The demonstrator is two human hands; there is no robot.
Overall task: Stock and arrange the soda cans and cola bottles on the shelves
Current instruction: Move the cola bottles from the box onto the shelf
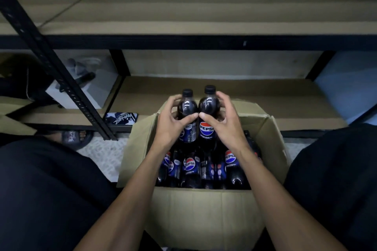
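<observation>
Bottles sit in both hands. The left hand [170, 126] closes its grip round the left cola bottle [187, 108], thumb across the front and fingers behind. The right cola bottle [209, 106] touches it and stands upright in the right hand [222, 126], whose grip wraps it the same way, the two thumbs nearly meeting. Both are held above the open cardboard box [193, 210], which is packed with more cola bottles [190, 166]. The box rests on a pale speckled floor [98, 155] between the person's dark-clad knees. A black post [51, 55] slants at left. Behind the box runs the brown lower shelf [285, 98], and the upper shelf [204, 16] lies above.
</observation>
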